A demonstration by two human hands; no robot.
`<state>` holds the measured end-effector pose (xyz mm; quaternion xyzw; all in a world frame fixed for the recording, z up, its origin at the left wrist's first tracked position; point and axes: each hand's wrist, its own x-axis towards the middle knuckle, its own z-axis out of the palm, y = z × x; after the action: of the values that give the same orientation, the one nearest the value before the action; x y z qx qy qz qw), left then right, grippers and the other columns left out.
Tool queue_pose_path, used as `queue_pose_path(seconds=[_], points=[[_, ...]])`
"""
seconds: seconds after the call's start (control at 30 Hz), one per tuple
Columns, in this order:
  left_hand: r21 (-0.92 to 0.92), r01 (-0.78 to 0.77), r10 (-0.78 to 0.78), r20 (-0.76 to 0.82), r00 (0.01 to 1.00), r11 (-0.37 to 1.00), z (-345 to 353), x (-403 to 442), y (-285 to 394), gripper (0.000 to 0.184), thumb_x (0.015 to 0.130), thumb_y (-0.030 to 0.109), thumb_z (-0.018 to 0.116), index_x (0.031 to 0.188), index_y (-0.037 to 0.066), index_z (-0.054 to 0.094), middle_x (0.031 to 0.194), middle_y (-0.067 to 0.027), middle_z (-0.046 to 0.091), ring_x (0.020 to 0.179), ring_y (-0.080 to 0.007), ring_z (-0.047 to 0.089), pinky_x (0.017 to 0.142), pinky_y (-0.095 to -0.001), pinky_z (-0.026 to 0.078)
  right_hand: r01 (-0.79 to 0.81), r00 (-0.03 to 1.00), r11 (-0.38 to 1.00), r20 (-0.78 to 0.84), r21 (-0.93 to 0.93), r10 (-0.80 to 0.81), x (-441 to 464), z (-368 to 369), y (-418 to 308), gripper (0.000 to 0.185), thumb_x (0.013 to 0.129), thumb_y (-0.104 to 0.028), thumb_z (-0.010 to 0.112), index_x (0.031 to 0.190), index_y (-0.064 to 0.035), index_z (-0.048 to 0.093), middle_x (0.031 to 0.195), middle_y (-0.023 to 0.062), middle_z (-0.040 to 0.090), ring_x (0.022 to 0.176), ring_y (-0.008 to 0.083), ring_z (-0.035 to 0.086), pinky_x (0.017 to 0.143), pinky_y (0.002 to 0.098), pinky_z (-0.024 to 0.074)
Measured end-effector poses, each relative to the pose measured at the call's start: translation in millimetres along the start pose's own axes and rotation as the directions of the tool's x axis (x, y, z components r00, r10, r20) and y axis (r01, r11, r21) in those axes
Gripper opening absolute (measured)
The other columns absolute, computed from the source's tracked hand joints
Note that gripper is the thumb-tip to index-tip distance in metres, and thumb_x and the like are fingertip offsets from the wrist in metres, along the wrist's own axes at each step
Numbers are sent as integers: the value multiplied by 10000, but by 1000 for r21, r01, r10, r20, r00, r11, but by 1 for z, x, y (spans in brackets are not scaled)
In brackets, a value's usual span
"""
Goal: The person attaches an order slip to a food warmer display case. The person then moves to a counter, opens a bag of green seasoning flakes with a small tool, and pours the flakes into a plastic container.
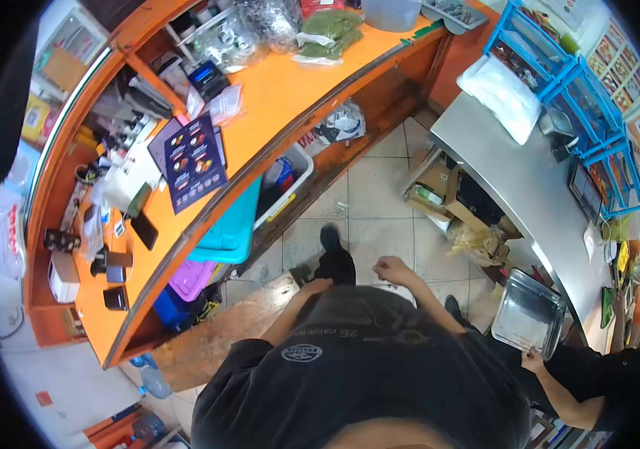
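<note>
Both of my hands are low in front of my dark shirt, above the tiled floor. My left hand (317, 286) is near my dark trouser leg, beside a wooden board (245, 322); its fingers are too small and partly hidden to make out. My right hand (393, 269) is raised a little at the middle, its fingers curled together; anything inside is too small to tell. Neither hand touches the orange counter (260, 90) on the left or the steel table (485, 150) on the right.
At the right a co-worker's hand (533, 361) holds a metal tray (527, 313) by its edge. A dark menu (194, 163) and a phone (144, 230) lie on the orange counter. Under it are a teal lid (232, 228) and a bin. Boxes (458, 198) stand beneath the steel table.
</note>
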<state>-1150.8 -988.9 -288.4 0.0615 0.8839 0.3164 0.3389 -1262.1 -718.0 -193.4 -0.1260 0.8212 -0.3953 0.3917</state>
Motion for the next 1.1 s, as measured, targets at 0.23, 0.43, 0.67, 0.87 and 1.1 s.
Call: queue_pose_path(seconds=[0.23, 0.43, 0.67, 0.87, 1.1], points=[[-74, -309, 161, -726, 669, 948, -230, 24, 68, 79, 793, 82, 578, 842, 21, 596, 844, -177, 615, 827, -356, 591, 699, -415, 452, -103, 979, 904, -201, -414, 19, 108, -60, -13, 279, 779, -296, 611, 816, -21, 637, 815, 169, 647, 815, 348, 615, 747, 415, 480], [177, -113, 205, -918, 339, 978, -386, 55, 71, 188, 815, 112, 561, 968, 3, 549, 982, -182, 539, 944, -342, 482, 824, -444, 349, -183, 973, 927, -197, -327, 123, 155, -101, -55, 279, 779, -302, 607, 808, -26, 638, 846, 188, 641, 868, 349, 603, 768, 423, 471], [112, 259, 46, -968, 247, 959, -421, 128, 25, 484, 873, 270, 511, 1211, -56, 394, 1264, -282, 368, 1177, -424, 342, 980, -510, 259, -140, 990, 920, -35, -365, 137, 236, -160, -86, 308, 773, -298, 603, 891, -15, 638, 919, 201, 634, 915, 355, 597, 798, 438, 469], [73, 335, -62, -925, 375, 939, -427, 140, 16, 473, 866, 318, 509, 1194, -18, 455, 1210, -215, 457, 1128, -386, 402, 947, -490, 286, -110, 994, 906, -43, -408, 101, 343, -237, -93, 310, 775, -304, 597, 914, -29, 636, 918, 191, 636, 921, 359, 592, 804, 434, 466], [-20, 309, -137, -922, 362, 951, -436, 140, 25, 410, 848, 275, 506, 1170, 21, 488, 1216, -198, 457, 1138, -377, 393, 953, -484, 270, -49, 999, 921, -20, -387, 45, 400, -301, -131, 327, 766, -311, 602, 937, -33, 636, 977, 198, 626, 947, 356, 587, 820, 437, 458]])
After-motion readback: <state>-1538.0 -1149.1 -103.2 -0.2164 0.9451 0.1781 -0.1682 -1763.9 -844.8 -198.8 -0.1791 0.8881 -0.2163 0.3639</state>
